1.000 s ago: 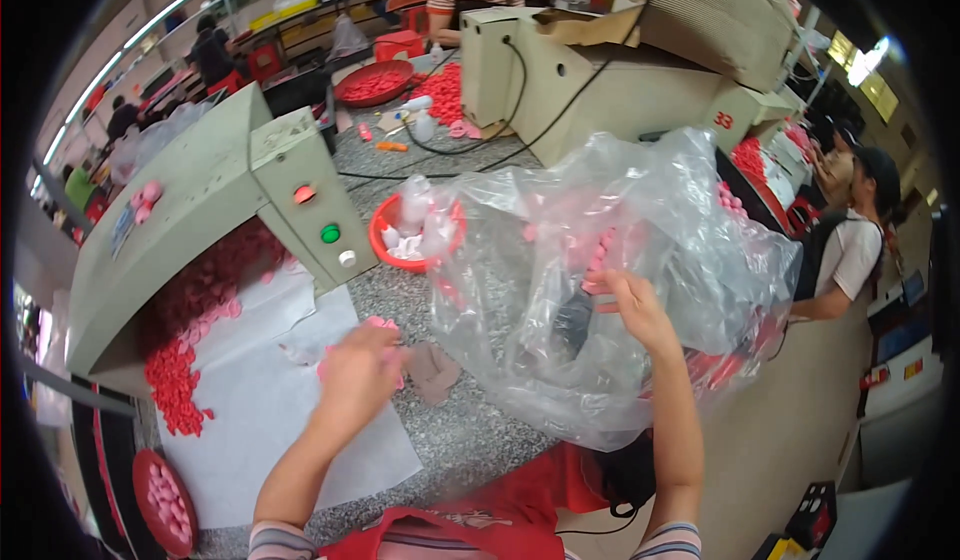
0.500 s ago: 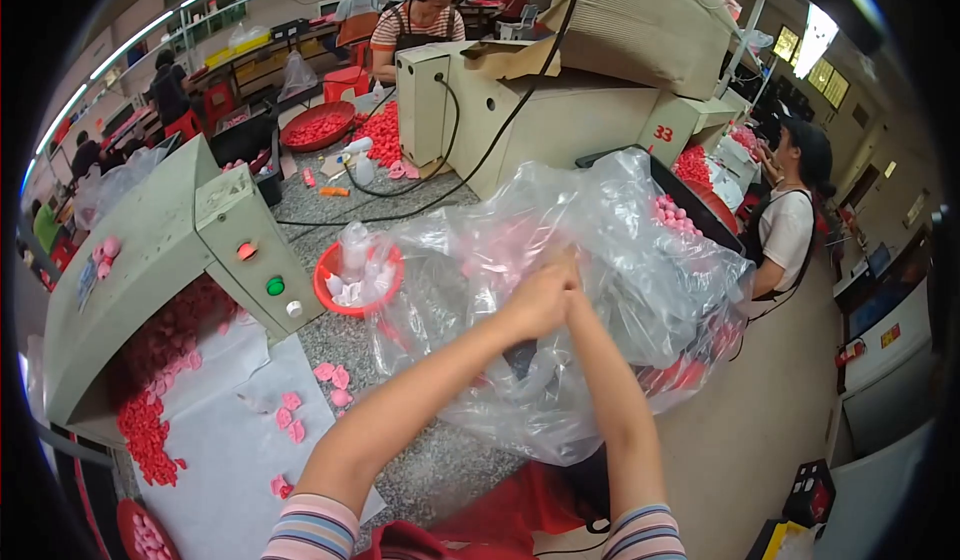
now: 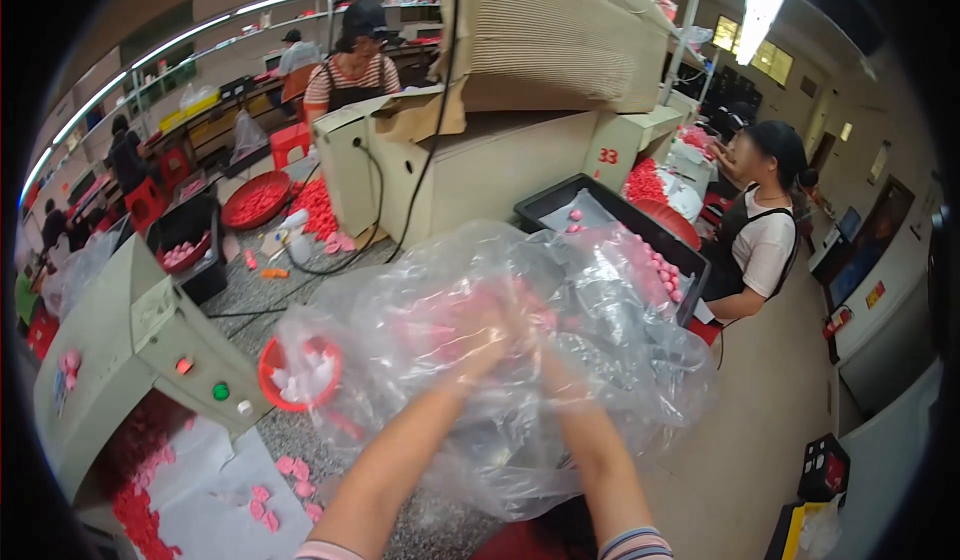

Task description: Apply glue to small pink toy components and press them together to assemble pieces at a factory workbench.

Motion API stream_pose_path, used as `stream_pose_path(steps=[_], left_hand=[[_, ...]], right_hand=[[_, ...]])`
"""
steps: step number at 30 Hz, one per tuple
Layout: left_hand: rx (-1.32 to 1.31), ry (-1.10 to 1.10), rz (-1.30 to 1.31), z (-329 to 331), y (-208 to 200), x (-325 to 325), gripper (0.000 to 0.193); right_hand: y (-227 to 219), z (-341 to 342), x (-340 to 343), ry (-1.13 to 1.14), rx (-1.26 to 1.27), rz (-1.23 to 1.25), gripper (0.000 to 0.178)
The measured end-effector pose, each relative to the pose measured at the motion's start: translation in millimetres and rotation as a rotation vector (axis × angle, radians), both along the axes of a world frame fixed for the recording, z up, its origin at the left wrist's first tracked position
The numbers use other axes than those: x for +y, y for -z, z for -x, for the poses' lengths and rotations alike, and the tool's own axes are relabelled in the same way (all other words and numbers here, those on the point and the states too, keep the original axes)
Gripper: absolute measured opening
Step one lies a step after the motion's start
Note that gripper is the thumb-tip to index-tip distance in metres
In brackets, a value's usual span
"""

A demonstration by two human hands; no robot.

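A large, crumpled clear plastic bag (image 3: 640, 385) spreads over the speckled worktop in front of me. Both forearms reach into it, and its film covers my hands. My left hand (image 3: 486, 342) is beside a blurred pink mass (image 3: 430, 328) inside the bag. Close to it on the right is my right hand (image 3: 552, 360), also under the film. Motion and plastic smear the fingers of both hands, so their grip cannot be made out. Behind the bag's right part, a black tray (image 3: 532, 216) holds small pink balls (image 3: 655, 265).
An orange-red bowl (image 3: 266, 385) of white bottles touches the bag's left side. Left stands a grey arched machine (image 3: 110, 320) with pink and red pieces beneath. Another machine (image 3: 500, 165) is behind the bag, under cardboard (image 3: 550, 40). Co-workers (image 3: 765, 220) sit at right and far left.
My hands, clasped together above the bag before, are now apart and under its film. The bag has spread out, showing more of the black tray. The view has shifted right.
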State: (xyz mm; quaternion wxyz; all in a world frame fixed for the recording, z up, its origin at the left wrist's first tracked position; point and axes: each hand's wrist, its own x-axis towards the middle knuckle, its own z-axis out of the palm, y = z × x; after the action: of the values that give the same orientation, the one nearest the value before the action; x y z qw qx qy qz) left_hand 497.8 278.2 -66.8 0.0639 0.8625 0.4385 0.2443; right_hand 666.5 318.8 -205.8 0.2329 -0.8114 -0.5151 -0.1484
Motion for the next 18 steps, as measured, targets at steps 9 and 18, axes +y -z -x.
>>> stream_pose_path(steps=[9, 18], left_hand=[[0.129, -0.202, 0.048, 53, 73, 77, 0.047], [-0.599, 0.08, 0.548, 93, 75, 79, 0.032]], right_hand=[[-51, 114, 16, 0.036, 0.393, -0.377, 0.05], [-77, 121, -55, -0.355, 1.048, -0.212, 0.053]])
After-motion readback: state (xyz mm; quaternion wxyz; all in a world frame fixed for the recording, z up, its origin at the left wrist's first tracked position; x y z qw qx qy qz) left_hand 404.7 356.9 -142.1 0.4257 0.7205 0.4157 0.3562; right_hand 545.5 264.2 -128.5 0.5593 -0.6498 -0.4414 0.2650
